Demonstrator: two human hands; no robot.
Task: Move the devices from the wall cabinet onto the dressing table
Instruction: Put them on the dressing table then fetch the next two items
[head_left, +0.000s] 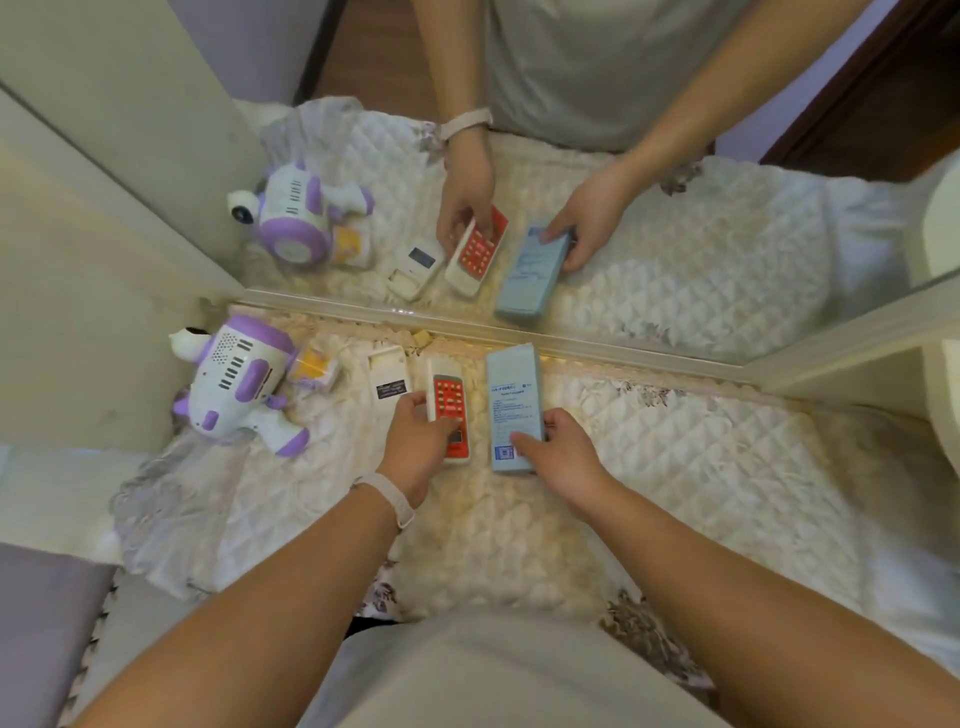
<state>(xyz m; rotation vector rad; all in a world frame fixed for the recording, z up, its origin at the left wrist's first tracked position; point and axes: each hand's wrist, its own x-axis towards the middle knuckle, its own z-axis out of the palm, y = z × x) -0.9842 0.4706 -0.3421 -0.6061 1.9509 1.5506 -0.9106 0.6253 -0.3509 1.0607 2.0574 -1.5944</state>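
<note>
Centre frame, on the quilted cloth (675, 457), I log: red remote (448, 397), lying flat, my left hand (415, 439) pinching its lower half with thumb and curled fingers; blue box (514, 395) just right of it, flat, its lower end gripped by my right hand (558, 452), thumb on top, fingers round the right edge. Left of these: white remote (388, 374), yellow item (314, 366), purple-white toy (239, 374). Mirror (675, 234) fills the upper frame.

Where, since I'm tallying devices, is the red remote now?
Head view, left of centre: the red remote lies between the white remote and the blue box, held by the left hand.
</note>
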